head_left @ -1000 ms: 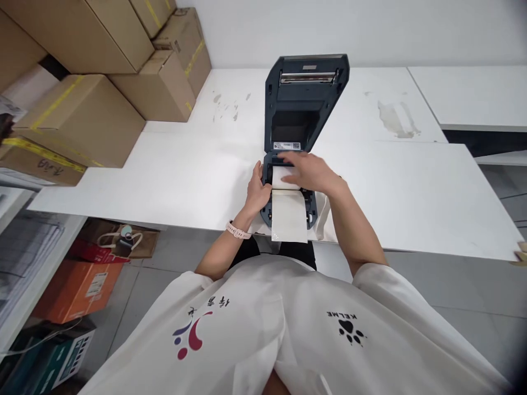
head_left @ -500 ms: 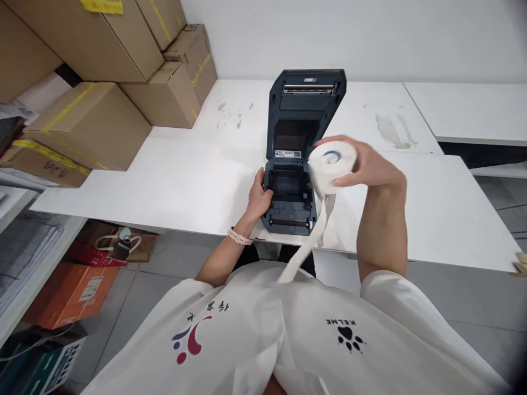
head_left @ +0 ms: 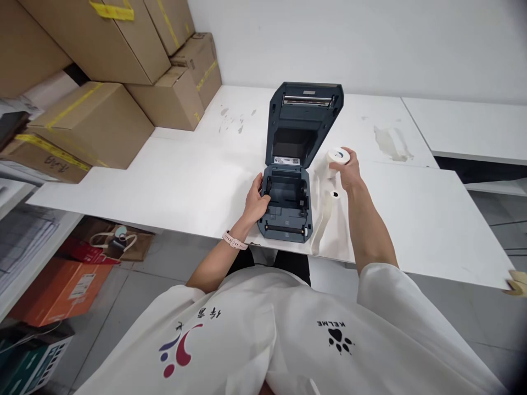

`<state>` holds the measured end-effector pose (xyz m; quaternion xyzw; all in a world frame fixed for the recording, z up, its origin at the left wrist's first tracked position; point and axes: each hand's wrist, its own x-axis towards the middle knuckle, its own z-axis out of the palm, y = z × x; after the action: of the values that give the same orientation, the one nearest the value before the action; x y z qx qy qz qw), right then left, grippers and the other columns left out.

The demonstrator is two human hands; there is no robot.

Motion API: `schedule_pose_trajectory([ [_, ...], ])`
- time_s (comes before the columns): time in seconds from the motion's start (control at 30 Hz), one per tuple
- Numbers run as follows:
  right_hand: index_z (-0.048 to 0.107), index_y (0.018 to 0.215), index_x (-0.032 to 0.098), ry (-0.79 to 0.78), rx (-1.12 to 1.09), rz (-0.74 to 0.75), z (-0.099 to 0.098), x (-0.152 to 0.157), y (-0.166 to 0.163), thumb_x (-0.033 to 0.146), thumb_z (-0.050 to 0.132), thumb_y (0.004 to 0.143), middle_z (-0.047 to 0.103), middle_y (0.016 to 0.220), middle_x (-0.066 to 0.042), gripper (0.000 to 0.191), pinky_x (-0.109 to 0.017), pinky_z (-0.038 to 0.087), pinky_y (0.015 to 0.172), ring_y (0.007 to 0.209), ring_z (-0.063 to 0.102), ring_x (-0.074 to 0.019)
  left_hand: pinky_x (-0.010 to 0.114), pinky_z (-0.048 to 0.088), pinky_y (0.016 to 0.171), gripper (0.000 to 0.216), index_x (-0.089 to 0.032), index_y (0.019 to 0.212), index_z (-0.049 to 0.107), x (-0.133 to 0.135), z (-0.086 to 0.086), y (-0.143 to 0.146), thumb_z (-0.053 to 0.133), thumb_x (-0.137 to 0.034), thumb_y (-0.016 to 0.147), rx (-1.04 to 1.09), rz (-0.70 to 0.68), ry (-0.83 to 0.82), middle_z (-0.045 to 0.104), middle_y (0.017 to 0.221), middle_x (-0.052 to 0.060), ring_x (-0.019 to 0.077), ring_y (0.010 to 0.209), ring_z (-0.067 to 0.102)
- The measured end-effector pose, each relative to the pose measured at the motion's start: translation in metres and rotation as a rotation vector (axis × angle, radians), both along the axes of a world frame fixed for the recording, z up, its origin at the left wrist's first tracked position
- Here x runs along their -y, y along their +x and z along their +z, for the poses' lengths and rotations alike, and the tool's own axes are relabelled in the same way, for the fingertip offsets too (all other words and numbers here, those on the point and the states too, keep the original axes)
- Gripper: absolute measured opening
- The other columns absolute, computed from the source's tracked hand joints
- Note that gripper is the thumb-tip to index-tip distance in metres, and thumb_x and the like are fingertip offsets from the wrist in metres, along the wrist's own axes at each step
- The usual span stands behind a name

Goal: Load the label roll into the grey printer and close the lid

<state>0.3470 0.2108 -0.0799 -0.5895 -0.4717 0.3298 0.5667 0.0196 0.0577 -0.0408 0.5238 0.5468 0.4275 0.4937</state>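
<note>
A dark grey label printer [head_left: 284,218] stands on the white table with its lid [head_left: 284,123] tilted up and its inner bay exposed. My left hand [head_left: 256,202] grips the printer's left side, thumb over the inner edge. To the right of the printer, my right hand [head_left: 349,169] is closed around a white label roll [head_left: 336,156], at or just above the tabletop. Closer to me lies a small white roll [head_left: 335,202] with a dark hole in its core. Beside it, a loose paper strip [head_left: 322,227] runs toward the table's front edge.
Cardboard boxes [head_left: 94,123] are stacked at the left end of the white table [head_left: 197,186]. A white wall [head_left: 349,44] rises behind it. Below on the left are an orange box [head_left: 61,291] and a shelf [head_left: 24,247]. Another white table [head_left: 481,126] adjoins at the right.
My right hand has lowered the label roll away from above the printer's right side toward the table. The paper strip now lies along the tabletop. My left hand still grips the printer.
</note>
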Motion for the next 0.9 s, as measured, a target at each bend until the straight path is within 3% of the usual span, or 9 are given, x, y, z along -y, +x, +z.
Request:
schedule_pose_trajectory([
  [0.17, 0.047, 0.143, 0.024, 0.0, 0.03, 0.131, -0.001, 0.022, 0.007, 0.047, 0.082, 0.057, 0.059, 0.144, -0.014, 0.096, -0.051, 0.052, 0.112, 0.138, 0.057, -0.0336, 0.047, 0.029, 0.131, 0.097, -0.023, 0.165, 0.023, 0.0, -0.002, -0.001, 0.058, -0.014, 0.075, 0.013, -0.002, -0.003, 0.03, 0.174, 0.009, 0.0294, 0.161, 0.028],
  [0.27, 0.047, 0.146, 0.033, -0.004, -0.045, 0.183, 0.005, 0.065, 0.023, 0.052, 0.074, 0.07, 0.05, 0.158, -0.012, 0.083, -0.055, 0.046, 0.117, 0.149, 0.049, -0.032, 0.046, 0.028, 0.132, 0.096, -0.02, 0.164, 0.024, 0.0, -0.003, 0.0, 0.059, -0.016, 0.075, 0.031, 0.006, 0.016, 0.03, 0.173, 0.011, 0.0305, 0.162, 0.027],
  [0.37, 0.051, 0.144, 0.039, -0.071, -0.07, 0.332, 0.012, 0.118, 0.028, 0.049, 0.077, 0.075, 0.054, 0.157, -0.006, 0.074, -0.054, 0.045, 0.118, 0.149, 0.049, -0.0286, 0.045, 0.026, 0.133, 0.094, -0.019, 0.163, 0.027, 0.0, -0.002, 0.001, 0.059, -0.015, 0.075, 0.043, 0.007, 0.03, 0.032, 0.172, 0.012, 0.03, 0.162, 0.027],
  [0.43, 0.055, 0.143, 0.037, -0.164, 0.011, 0.458, 0.017, 0.144, 0.021, 0.046, 0.082, 0.076, 0.061, 0.15, -0.007, 0.073, -0.049, 0.05, 0.112, 0.137, 0.059, -0.0276, 0.045, 0.026, 0.133, 0.093, -0.019, 0.163, 0.028, 0.0, -0.001, 0.001, 0.06, -0.016, 0.075, 0.045, 0.006, 0.038, 0.033, 0.172, 0.011, 0.0301, 0.162, 0.027],
  [0.53, 0.067, 0.131, 0.028, -0.243, 0.098, 0.54, 0.028, 0.161, 0.005, 0.052, 0.083, 0.079, 0.074, 0.121, -0.008, 0.059, -0.042, 0.057, 0.091, 0.099, 0.07, -0.023, 0.045, 0.026, 0.133, 0.093, -0.02, 0.163, 0.028, 0.001, 0.0, 0.001, 0.062, -0.018, 0.077, 0.049, 0.005, 0.037, 0.033, 0.172, 0.011, 0.0313, 0.162, 0.026],
  [0.67, 0.069, 0.129, 0.03, 0.042, -0.024, 0.765, 0.074, 0.163, -0.015, 0.059, 0.077, 0.084, 0.074, 0.094, -0.004, 0.055, -0.038, 0.057, 0.08, 0.086, 0.068, -0.0217, 0.045, 0.027, 0.133, 0.092, -0.021, 0.163, 0.026, 0.002, -0.001, 0.0, 0.062, -0.021, 0.079, 0.049, -0.003, 0.027, 0.029, 0.174, 0.011, 0.0314, 0.163, 0.024],
  [0.73, 0.065, 0.135, 0.032, 0.145, 0.096, 0.901, 0.106, 0.161, -0.034, 0.055, 0.073, 0.089, 0.075, 0.1, -0.005, 0.052, -0.038, 0.056, 0.082, 0.092, 0.07, -0.0236, 0.044, 0.028, 0.132, 0.092, -0.022, 0.163, 0.025, 0.001, -0.003, 0.0, 0.061, -0.02, 0.079, 0.042, -0.008, 0.034, 0.028, 0.174, 0.009, 0.0303, 0.163, 0.024],
  [0.8, 0.059, 0.143, 0.03, 0.124, 0.386, 0.989, 0.132, 0.156, -0.062, 0.046, 0.065, 0.096, 0.074, 0.115, -0.007, 0.051, -0.04, 0.055, 0.088, 0.102, 0.07, -0.0261, 0.043, 0.027, 0.132, 0.092, -0.023, 0.163, 0.024, 0.001, -0.004, 0.0, 0.06, -0.019, 0.079, 0.039, -0.006, 0.04, 0.028, 0.174, 0.008, 0.0292, 0.163, 0.024],
  [0.9, 0.051, 0.151, 0.026, 0.066, 0.854, 0.951, 0.144, 0.146, -0.111, 0.033, 0.055, 0.099, 0.072, 0.125, -0.011, 0.053, -0.043, 0.054, 0.09, 0.109, 0.067, -0.0311, 0.044, 0.027, 0.132, 0.092, -0.022, 0.163, 0.023, 0.0, -0.006, 0.001, 0.06, -0.019, 0.079, 0.033, -0.002, 0.037, 0.028, 0.174, 0.01, 0.0304, 0.163, 0.024],
])
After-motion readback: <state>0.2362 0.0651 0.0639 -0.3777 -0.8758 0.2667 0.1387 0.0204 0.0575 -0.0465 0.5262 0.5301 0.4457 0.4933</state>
